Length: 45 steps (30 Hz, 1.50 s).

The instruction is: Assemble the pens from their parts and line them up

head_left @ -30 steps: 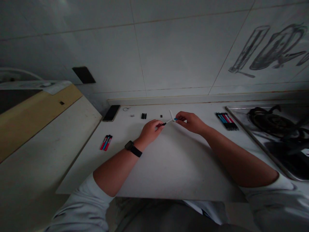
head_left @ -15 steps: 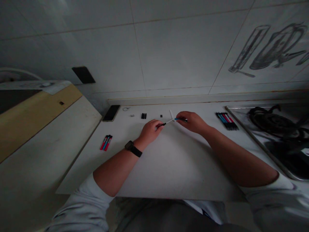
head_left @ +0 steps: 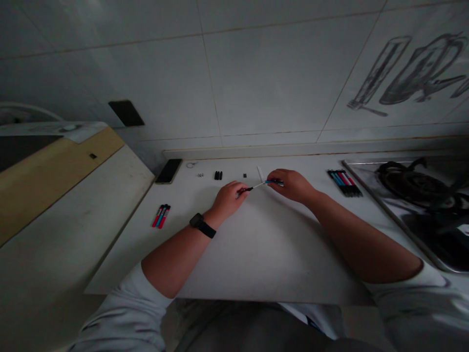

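My left hand (head_left: 229, 196) is closed on the black front section of a pen (head_left: 249, 189), which points to the right. A thin white refill (head_left: 258, 185) sticks out of that section. My right hand (head_left: 291, 185) pinches a blue pen barrel (head_left: 267, 182), its end facing the refill. The refill's tip meets the barrel's end; whether it sits inside, I cannot tell. Just behind them lie thin white refills (head_left: 260, 172) on the white tabletop (head_left: 249, 254). Fingers hide most of both pen parts.
Along the back lie a phone (head_left: 169, 171), small springs (head_left: 200, 175), black pen grips (head_left: 218, 175) and tiny black parts (head_left: 245, 175). Red and blue barrels (head_left: 161, 216) are at left. Several pens (head_left: 344, 183) lie at right beside a gas stove (head_left: 414, 195).
The refill in my left hand and the blue barrel in my right have come into line, end to end. Both hands have barely moved.
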Tool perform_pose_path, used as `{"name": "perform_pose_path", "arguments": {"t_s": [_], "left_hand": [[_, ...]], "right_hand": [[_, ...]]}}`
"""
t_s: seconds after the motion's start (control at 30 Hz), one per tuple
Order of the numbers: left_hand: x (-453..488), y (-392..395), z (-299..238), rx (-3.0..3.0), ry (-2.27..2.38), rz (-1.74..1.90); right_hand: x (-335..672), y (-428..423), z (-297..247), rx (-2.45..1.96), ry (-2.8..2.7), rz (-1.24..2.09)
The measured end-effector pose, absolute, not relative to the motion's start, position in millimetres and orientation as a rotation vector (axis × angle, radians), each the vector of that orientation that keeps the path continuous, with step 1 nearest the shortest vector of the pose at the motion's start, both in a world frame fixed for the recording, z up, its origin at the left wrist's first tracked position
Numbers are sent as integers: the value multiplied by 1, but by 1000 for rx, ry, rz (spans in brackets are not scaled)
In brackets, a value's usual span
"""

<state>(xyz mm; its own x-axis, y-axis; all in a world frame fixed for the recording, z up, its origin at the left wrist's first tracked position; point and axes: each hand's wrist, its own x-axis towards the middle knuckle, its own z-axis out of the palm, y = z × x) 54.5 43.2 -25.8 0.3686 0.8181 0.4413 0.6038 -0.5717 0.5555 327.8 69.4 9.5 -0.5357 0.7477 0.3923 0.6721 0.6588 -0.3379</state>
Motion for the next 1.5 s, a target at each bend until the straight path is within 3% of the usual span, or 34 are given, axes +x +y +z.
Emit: {"name": "perform_pose_path", "arguments": {"t_s": [1.5], "left_hand": [[54,45,-27,2413,1171,895]], "right_hand": [[292,42,-11,-1027,-2487,14]]}}
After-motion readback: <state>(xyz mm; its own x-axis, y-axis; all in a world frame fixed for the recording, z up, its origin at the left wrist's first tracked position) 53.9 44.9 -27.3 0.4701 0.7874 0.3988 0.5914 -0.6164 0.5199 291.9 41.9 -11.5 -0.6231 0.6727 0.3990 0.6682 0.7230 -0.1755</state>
